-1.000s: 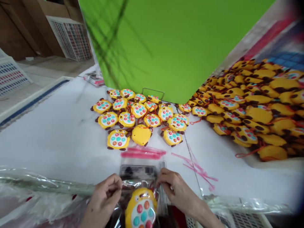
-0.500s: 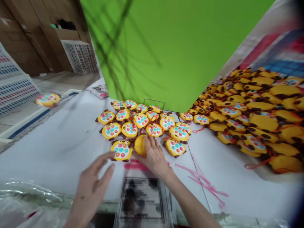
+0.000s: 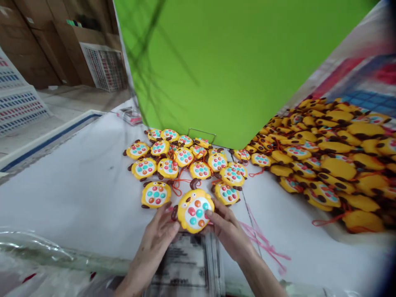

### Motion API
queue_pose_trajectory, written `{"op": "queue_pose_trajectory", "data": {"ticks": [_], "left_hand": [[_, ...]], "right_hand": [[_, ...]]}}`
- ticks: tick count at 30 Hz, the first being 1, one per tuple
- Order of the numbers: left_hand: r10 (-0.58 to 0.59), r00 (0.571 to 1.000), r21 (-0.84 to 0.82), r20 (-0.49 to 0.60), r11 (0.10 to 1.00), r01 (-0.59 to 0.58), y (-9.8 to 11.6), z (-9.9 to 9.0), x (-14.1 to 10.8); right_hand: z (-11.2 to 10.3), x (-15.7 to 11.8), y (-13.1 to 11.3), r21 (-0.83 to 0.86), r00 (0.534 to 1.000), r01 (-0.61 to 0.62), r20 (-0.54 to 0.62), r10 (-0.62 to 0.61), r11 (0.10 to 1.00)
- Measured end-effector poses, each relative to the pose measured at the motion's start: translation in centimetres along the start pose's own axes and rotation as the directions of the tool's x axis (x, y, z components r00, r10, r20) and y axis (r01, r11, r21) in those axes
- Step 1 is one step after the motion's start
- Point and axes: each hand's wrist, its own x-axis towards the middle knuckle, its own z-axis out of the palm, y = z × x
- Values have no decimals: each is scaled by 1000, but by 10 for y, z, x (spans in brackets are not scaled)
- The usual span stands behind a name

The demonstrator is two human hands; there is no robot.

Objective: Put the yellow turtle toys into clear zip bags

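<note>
In front of me a yellow animal-shaped toy [image 3: 195,211] is held up with its face side toward me. It has a white belly with red, orange and teal round buttons, and brown ears. My right hand [image 3: 230,227] grips its right edge, thumb on the front beside the buttons. My left hand [image 3: 157,233] is closed on the lower left edge near a brown ear; its fingertips are partly hidden behind the toy. Just beyond lie several matching toys [image 3: 156,194] with orange cord loops, most with buttons up.
A large heap of the same toys [image 3: 340,165] fills the right side. A green board [image 3: 210,70] stands behind the white table [image 3: 77,177]. Clear plastic packages [image 3: 185,264] lie at the near edge. White crates [image 3: 18,103] and cardboard boxes [image 3: 40,41] are at the left.
My right hand has lifted the toy toward me, and its button side now shows. My left hand has moved right to take its edge. A blurred toy at the far left is gone from view.
</note>
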Motion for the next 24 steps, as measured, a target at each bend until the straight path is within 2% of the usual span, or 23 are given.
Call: {"op": "queue_pose_trajectory", "data": {"ticks": [1,3,7,10,12,14,16,18,19,20,21,22,24], "left_hand": [[-24,999,-30,34,999,25,0,3,0],[-58,993,-51,102,997,64,-1,5,-1],[-53,993,14,109,999,52,-3,-7,-5],[-29,976,145,218,989,-3,4,-15,-6],[-22,952,213,304,976,-45,13,-17,-7],[-8,943,256,333,963,-82,21,-18,-8],[68,973,273,220,954,-128,23,-20,-10],[191,981,378,31,906,-188,16,-22,-13],[269,963,481,-21,847,-226,9,-22,-14],[352,936,598,-12,752,-275,0,-21,-15],[413,909,712,63,619,-331,-11,-18,-16],[462,867,781,185,466,-415,-23,-15,-16],[500,783,847,369,165,-505,-46,-5,-13]], "right_hand": [[2,-5,2,-18,1000,-4,20,4,1000],[4,-11,5,-155,998,26,68,-15,988],[-1,-10,-4,-490,984,172,49,-170,855],[0,-5,-18,-581,960,267,94,-263,769],[5,-2,-27,-615,949,316,184,-258,722],[9,1,-34,-644,943,333,241,-231,688],[10,4,-39,-653,946,325,223,-237,684],[6,6,-41,-604,949,309,140,-283,735],[2,8,-41,-554,947,303,85,-309,776],[-1,9,-40,-491,945,296,27,-325,820],[-5,11,-39,-419,945,285,-28,-326,862],[-8,12,-37,-344,947,269,-75,-312,900],[-12,13,-29,-198,957,220,-146,-250,955]]}}
